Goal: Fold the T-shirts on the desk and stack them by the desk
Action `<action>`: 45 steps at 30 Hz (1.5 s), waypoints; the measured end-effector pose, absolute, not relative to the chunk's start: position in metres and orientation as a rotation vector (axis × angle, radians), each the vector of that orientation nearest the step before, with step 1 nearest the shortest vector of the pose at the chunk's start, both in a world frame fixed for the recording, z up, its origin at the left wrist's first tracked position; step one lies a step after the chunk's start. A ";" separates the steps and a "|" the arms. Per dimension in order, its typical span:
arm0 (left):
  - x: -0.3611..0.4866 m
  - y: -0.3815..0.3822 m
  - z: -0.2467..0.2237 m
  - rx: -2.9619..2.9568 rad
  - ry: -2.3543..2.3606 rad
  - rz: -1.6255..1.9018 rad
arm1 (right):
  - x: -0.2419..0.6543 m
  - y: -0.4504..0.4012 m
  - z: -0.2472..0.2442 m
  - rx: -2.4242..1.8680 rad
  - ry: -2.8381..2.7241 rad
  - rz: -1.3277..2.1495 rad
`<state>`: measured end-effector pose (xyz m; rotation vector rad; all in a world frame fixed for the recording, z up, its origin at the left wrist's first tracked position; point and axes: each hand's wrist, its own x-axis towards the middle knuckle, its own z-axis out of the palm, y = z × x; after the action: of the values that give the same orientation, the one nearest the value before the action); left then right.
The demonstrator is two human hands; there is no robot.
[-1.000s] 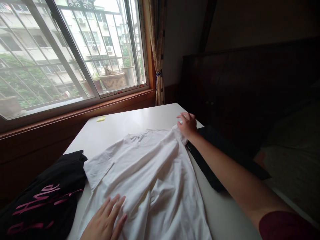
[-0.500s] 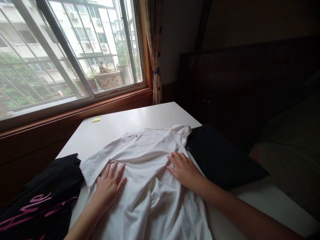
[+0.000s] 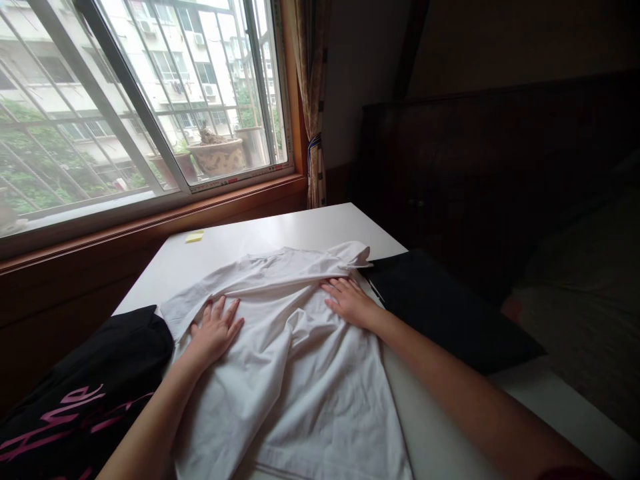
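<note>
A white T-shirt (image 3: 280, 373) lies spread and wrinkled over the table, its neckline at the far side and its hem toward me. My left hand (image 3: 215, 328) rests flat on the shirt's left side below the sleeve, fingers spread. On the right side, my right hand (image 3: 350, 301) presses flat near the other sleeve, fingers stretched out. Creases run between the two hands, with a raised fold in the middle of the cloth. Neither hand grips anything.
A black garment with pink lettering (image 3: 85, 393) lies at the left table edge. Dark folded cloth (image 3: 450, 313) lies on the right. The white table (image 3: 320, 223) has a yellow sticky note (image 3: 195, 236) at its far left corner. Beyond stand a barred window and a tied curtain (image 3: 315, 153).
Both hands have slid away from me, the right one also leftward, carrying the shirt with them. Its hem now shows near the bottom, and the middle fold has bunched up differently.
</note>
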<state>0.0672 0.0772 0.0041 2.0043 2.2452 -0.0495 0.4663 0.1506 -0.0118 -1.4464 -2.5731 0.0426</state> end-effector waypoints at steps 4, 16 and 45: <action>0.062 0.093 0.002 1.936 2.296 0.097 | 0.457 0.190 -0.004 -1.334 -2.626 0.113; 0.052 0.065 0.021 2.205 2.093 0.611 | 0.463 0.123 0.016 -1.028 -2.305 0.026; 0.042 -0.169 0.069 1.824 2.158 0.970 | 0.555 -0.067 0.107 -1.093 -2.538 0.511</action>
<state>0.0423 -0.1691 0.0695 1.8235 2.1584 0.9695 0.5548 -0.0673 0.1071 -1.0926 -2.5382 0.5113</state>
